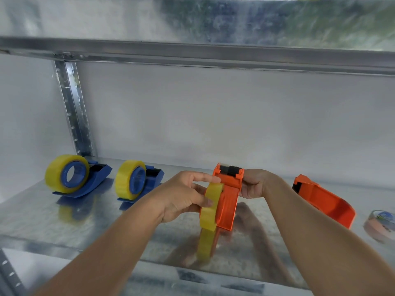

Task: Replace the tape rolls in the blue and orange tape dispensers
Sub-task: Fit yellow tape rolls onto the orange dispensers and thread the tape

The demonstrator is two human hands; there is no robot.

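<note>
An orange tape dispenser stands on the metal shelf in the middle, cutter end at the far side. My right hand grips its cutter end from the right. My left hand grips a yellow tape roll held against the dispenser's left side, thumb on the roll's rim. Two blue dispensers stand at the left, the far-left one and the nearer one, each with a yellow roll on its hub. A second orange dispenser lies at the right with no roll visible in it.
A pale roll with a printed label lies at the far right edge of the shelf. An upper shelf beam runs overhead. A perforated metal upright stands at the back left. A white wall is behind.
</note>
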